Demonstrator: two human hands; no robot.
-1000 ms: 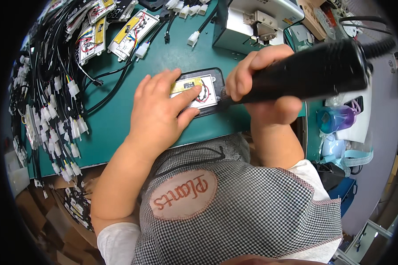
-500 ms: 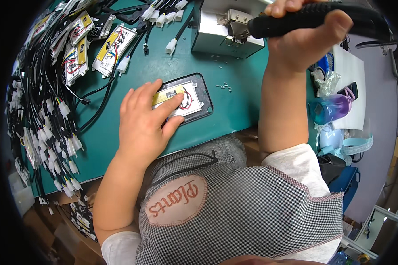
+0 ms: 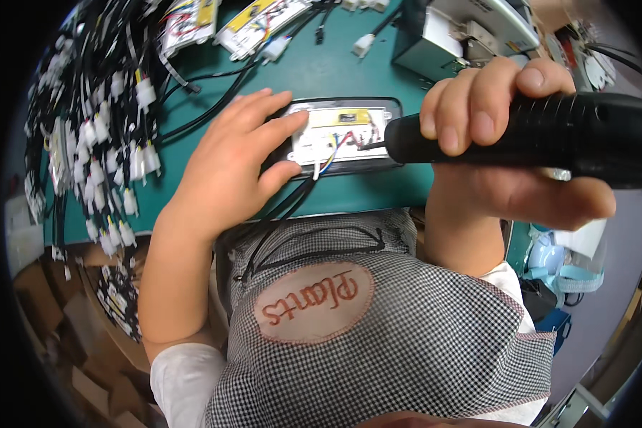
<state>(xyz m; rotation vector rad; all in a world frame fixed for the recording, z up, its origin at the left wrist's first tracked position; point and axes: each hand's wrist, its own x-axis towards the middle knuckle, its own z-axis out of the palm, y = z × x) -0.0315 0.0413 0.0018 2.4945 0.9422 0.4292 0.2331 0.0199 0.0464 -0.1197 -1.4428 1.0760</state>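
My right hand (image 3: 485,128) is wrapped round a black electric screwdriver (image 3: 535,132), held level with its front end over the right side of a white circuit module (image 3: 346,146). Whether the bit touches a screw I cannot tell. The module has a yellow strip and coloured wires and lies in a black rounded tray-like casing (image 3: 378,170) on the bench. My left hand (image 3: 239,153) rests, fingers spread, over the casing's left end, with index finger and thumb on the module's edge. Black cables (image 3: 292,200) run from the module toward my apron.
A thick bundle of black cables with white connectors (image 3: 93,135) covers the left of the green bench (image 3: 364,200). Similar modules (image 3: 260,25) lie behind. A white metal box-shaped device (image 3: 435,43) stands at the back right. A light blue item (image 3: 546,253) sits at the right.
The screwdriver has come down from the metal device to the module. The module now lies turned, its wires facing me. My left hand still rests on it. The view has shifted.
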